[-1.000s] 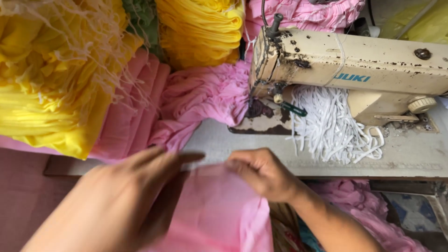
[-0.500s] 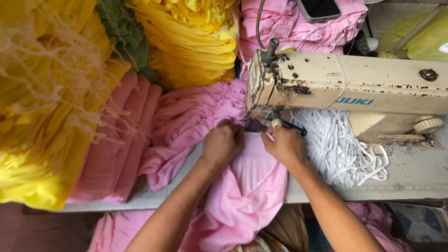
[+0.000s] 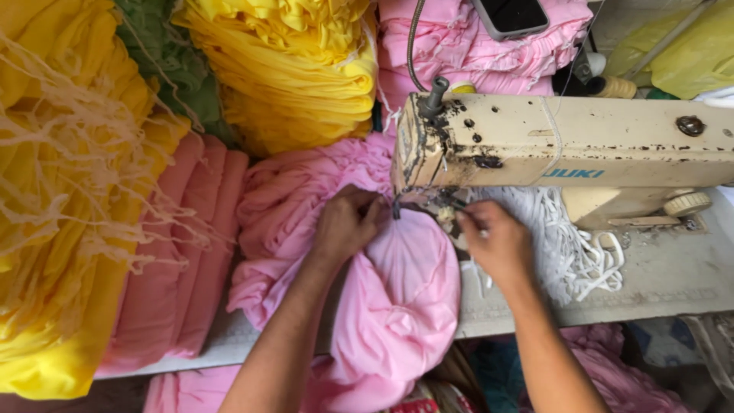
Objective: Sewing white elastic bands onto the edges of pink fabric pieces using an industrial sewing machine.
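My left hand (image 3: 348, 223) presses a bunched pink cloth (image 3: 397, 298) against the table, its fingers gripping the fabric just left of the needle area. On the other side my right hand (image 3: 497, 245) holds the same cloth's edge right under the head of the cream sewing machine (image 3: 566, 145). The needle and presser foot are mostly hidden by the machine head and my fingers. The pink cloth hangs down over the table's front edge between my forearms.
White elastic cord (image 3: 581, 252) lies in a heap under the machine arm. Piled pink fabric (image 3: 298, 199), salmon folded cloth (image 3: 191, 260), yellow cloth stacks (image 3: 298, 69) and fringed yellow fabric (image 3: 69, 191) fill the left. A phone (image 3: 511, 15) rests on pink cloth behind the machine.
Both hands moved from the table's front edge up to the machine head, carrying the pink cloth under it. The camera view has drawn closer.
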